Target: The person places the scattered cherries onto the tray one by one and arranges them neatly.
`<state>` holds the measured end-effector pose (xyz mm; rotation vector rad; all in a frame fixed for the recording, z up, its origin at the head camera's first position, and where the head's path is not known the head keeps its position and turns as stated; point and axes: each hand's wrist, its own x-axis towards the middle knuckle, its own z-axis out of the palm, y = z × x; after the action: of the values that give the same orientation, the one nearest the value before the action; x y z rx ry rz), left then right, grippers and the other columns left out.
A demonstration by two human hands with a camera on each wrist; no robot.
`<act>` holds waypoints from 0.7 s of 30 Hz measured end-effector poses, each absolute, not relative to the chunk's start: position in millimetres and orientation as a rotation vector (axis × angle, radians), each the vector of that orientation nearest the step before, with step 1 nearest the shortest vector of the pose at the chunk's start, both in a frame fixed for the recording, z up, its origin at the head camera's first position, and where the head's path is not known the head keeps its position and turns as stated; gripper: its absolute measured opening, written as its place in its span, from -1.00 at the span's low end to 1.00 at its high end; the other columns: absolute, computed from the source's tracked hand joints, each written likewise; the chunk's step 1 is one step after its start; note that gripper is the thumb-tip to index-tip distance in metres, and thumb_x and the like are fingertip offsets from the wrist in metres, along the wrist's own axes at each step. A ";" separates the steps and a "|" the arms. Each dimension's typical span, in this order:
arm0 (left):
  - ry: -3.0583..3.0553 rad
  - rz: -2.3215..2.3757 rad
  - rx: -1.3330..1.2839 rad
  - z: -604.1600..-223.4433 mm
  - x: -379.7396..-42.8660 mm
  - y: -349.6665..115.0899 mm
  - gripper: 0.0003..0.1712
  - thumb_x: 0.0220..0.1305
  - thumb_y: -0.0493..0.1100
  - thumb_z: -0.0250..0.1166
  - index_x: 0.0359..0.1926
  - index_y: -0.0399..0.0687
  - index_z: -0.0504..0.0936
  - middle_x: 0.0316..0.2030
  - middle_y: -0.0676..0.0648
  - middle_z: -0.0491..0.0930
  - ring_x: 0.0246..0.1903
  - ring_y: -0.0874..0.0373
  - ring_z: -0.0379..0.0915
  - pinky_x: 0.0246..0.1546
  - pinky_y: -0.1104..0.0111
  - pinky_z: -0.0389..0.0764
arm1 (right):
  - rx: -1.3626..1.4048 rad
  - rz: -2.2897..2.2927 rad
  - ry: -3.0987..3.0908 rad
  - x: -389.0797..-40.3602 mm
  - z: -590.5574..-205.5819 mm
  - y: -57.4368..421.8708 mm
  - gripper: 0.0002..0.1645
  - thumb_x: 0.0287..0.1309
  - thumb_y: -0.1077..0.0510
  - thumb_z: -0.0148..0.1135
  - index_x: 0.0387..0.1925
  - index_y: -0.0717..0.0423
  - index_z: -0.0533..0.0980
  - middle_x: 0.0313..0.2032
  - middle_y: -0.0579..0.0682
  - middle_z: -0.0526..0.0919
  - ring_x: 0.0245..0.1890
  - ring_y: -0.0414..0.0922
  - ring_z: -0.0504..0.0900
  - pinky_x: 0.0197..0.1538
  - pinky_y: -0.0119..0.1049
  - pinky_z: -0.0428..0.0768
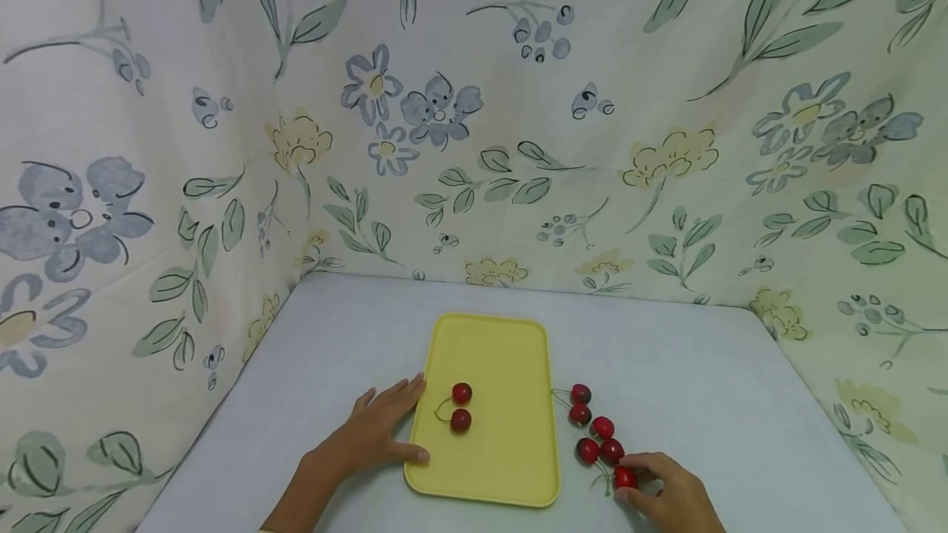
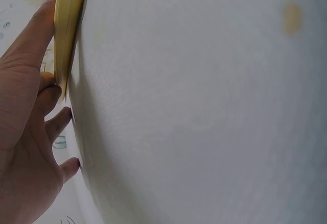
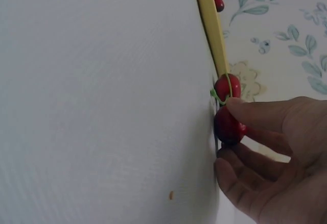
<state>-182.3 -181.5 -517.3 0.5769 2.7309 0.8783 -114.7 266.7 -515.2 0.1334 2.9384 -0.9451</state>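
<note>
My left hand rests at the left side of a yellow tray, fingers extended along its edge and thumb over the near left corner. Two dark red cherries joined by a stem lie on the tray's left half. Right of the tray, my right hand pinches a red cherry between thumb and fingers, close over the table. The right wrist view shows this cherry at the thumb tip, a green stem beside it. Several more cherries lie in a loose row just beyond that hand.
A white table carries the tray and cherries. Behind it and on both sides hangs pale cloth printed with flowers and leaves. The tray has a low raised rim facing the loose cherries.
</note>
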 end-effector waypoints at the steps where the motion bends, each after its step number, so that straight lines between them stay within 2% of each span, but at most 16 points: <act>1: 2.732 0.879 0.576 -517.5 -182.4 -181.5 0.32 0.09 0.43 0.52 0.66 -0.13 0.17 0.65 -0.10 0.15 0.64 -0.23 0.01 0.51 -0.47 -0.17 | 0.135 -0.951 2.937 -114.6 -515.4 267.0 -0.53 -0.06 0.14 0.71 -0.05 0.03 0.75 -0.19 -0.19 0.74 -0.22 -0.22 0.66 -0.28 -0.44 0.60; 13: 2.738 0.875 0.575 -519.1 -183.4 -181.6 0.33 0.09 0.44 0.52 0.66 -0.13 0.17 0.65 -0.09 0.15 0.64 -0.23 0.00 0.51 -0.47 -0.17 | 0.168 -0.991 2.932 -112.6 -511.0 267.5 -0.53 -0.04 0.17 0.70 -0.03 0.01 0.75 -0.14 -0.16 0.76 -0.24 -0.24 0.69 -0.30 -0.43 0.59; 21: 2.737 0.887 0.592 -516.7 -182.8 -181.5 0.32 0.10 0.40 0.53 0.65 -0.17 0.18 0.65 -0.12 0.16 0.63 -0.25 0.02 0.50 -0.48 -0.15 | 0.178 -1.019 2.927 -111.1 -505.0 265.7 -0.55 0.01 0.19 0.66 -0.01 0.00 0.74 -0.08 -0.12 0.78 -0.23 -0.23 0.71 -0.25 -0.40 0.64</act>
<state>-182.8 -181.5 -516.7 0.5922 2.7372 0.8865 -111.1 265.7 -505.0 0.1783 2.9275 -1.0188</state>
